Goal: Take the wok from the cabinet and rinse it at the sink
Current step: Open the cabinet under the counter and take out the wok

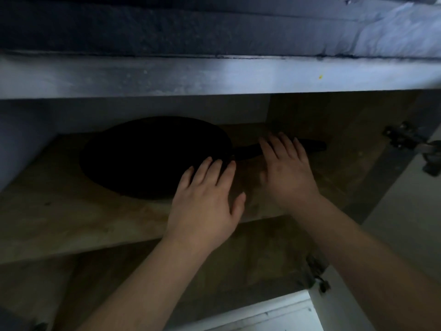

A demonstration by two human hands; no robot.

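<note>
A black wok [152, 156] lies on the wooden shelf [71, 218] inside the open cabinet, its long black handle [315, 145] pointing right. My left hand [205, 204] is spread flat, fingertips at the wok's near right rim by the handle joint. My right hand [288, 168] reaches over the middle of the handle with fingers extended and apart, covering that part of it. Neither hand is closed around anything. The wok's inside is too dark to make out.
The pale underside of the countertop [214, 75] overhangs the cabinet opening. Metal hinges [403, 137] sit on the right cabinet wall, with the open door [410, 211] beyond. A lower compartment [214, 278] lies below the shelf.
</note>
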